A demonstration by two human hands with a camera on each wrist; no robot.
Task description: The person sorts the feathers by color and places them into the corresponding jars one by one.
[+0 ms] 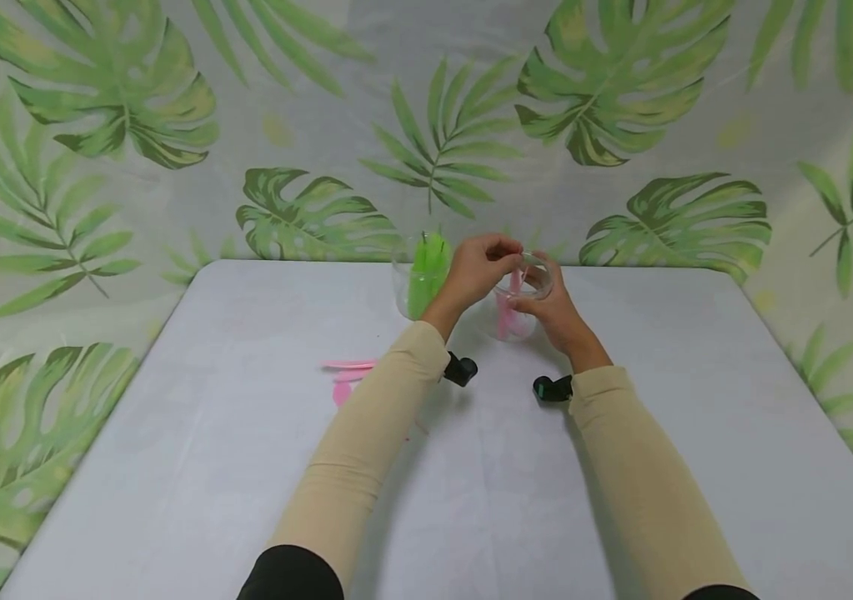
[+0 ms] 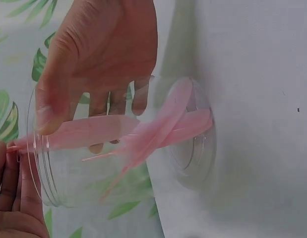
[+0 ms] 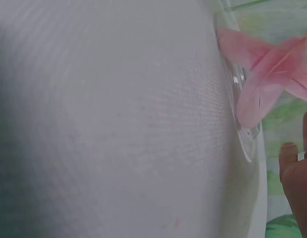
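Pinched between the fingertips of my left hand is the quill of a pink feather. Its vane reaches down through the mouth of a clear jar. My right hand grips this jar near its rim, thumb on one side and fingers on the other, as the left wrist view shows. Other pink feathers lie crossed inside, their tips near the bottom. In the right wrist view, those crossed feathers appear through the jar wall.
Left of the jar, a second clear container holds green feathers. More pink feathers lie on the white table, partly covered by the left sleeve. A leaf-patterned cloth hangs behind the table's back edge.
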